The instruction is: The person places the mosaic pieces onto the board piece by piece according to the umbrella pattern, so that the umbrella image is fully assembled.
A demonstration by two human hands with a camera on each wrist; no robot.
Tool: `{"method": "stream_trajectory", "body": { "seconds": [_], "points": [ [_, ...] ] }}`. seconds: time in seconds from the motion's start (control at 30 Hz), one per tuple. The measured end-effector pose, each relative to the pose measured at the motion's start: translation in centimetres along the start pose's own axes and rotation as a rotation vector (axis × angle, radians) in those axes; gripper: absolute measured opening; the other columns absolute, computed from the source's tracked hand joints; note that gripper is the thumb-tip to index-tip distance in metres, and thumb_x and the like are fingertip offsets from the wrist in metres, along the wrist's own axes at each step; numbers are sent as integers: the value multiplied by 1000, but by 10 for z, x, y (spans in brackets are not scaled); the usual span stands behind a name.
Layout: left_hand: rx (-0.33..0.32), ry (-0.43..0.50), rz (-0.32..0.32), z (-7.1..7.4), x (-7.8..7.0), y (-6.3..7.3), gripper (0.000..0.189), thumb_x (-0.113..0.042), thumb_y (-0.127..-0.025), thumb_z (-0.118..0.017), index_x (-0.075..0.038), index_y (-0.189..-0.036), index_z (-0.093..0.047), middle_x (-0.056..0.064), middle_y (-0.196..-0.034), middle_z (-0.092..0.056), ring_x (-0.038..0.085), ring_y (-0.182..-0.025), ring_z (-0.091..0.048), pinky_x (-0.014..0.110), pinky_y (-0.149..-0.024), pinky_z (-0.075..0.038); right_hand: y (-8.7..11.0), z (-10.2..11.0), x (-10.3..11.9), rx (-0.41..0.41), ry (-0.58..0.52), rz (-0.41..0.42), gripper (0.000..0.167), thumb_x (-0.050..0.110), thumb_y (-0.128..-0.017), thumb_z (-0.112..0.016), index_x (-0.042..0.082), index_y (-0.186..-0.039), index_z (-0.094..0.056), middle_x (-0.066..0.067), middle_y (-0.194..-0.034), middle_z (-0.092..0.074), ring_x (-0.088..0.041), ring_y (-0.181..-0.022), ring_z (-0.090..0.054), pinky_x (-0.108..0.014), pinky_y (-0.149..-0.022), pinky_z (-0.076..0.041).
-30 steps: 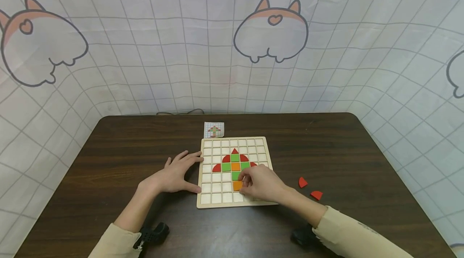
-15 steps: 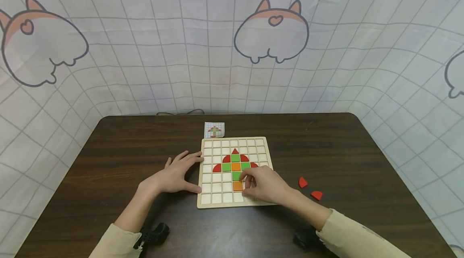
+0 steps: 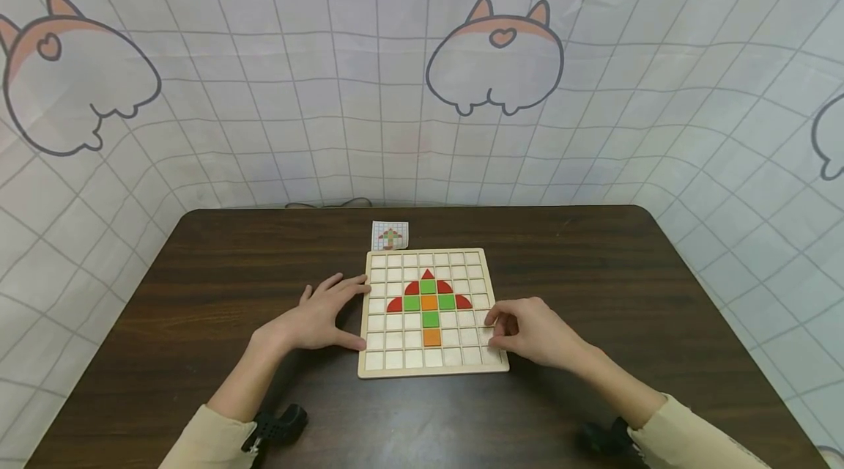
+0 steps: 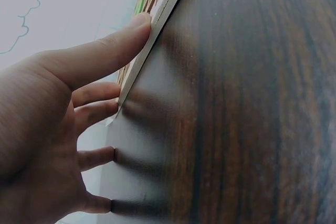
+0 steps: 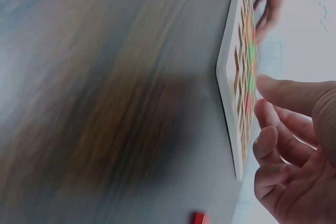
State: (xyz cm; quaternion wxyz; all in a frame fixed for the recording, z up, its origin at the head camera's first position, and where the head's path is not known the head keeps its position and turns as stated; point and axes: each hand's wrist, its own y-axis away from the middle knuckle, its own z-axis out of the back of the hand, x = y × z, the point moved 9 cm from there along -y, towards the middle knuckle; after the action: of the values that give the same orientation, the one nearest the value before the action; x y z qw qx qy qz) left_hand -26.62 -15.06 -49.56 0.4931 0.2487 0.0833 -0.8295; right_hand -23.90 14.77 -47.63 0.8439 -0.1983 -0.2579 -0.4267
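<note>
My left hand [image 3: 316,315] rests its thumb and some fingers along the left edge of a wooden grid board [image 3: 393,360]. In the left wrist view the left thumb [image 4: 113,51] touches the board's side. My right hand [image 3: 537,330] hovers by the board's right edge, fingers loosely bent, with nothing seen between them. On the board, an orange square [image 3: 431,338] lies in a cell below a green square [image 3: 431,319]. Above are another orange square [image 3: 429,302], more green squares, red quarter-round pieces [image 3: 464,302] and a red triangle [image 3: 427,275].
A small pattern card [image 3: 390,236] lies behind the board's back left corner. One loose red piece [image 5: 199,217] shows on the dark table [image 3: 264,249] in the right wrist view. A gridded curtain [image 3: 395,88] hangs behind the table.
My right hand has moved right from beside the lower orange square to the board's right edge. The right forearm now covers the loose red pieces in the head view. The left hand stays put.
</note>
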Motion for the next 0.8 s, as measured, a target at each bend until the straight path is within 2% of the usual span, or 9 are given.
{"method": "stream_trajectory", "body": {
  "seconds": [0.3,0.53,0.8],
  "points": [
    [-5,-2,-4,1,1,-1,93,-49,-80,-87,-14,-155,-45,6,-167,-29,43,-153,-13,81,-108,-7,22,27,-22,-33,-39,-76,18,11,-86,-84,8,-99,-71,10,-76,-62,-8,-64,-57,-26,-58,-49],
    [-8,-3,-4,0,2,-1,93,-49,-80,-87,-14,-155,-45,6,-166,-30,43,-153,-13,81,-108,-7,39,46,-41,-51,-27,-139,18,17,-88,-83,9,-99,-71,8,-79,-64,-8,-67,-60,-27,-61,-51],
    [-4,-7,-2,-1,1,-1,95,-51,-79,-87,-14,-155,-45,7,-167,-29,44,-153,-14,82,-107,-8,57,55,-61,-5,-21,-158,19,21,-87,-84,13,-95,-69,8,-79,-64,-10,-70,-61,-27,-61,-51]
  ]
}}
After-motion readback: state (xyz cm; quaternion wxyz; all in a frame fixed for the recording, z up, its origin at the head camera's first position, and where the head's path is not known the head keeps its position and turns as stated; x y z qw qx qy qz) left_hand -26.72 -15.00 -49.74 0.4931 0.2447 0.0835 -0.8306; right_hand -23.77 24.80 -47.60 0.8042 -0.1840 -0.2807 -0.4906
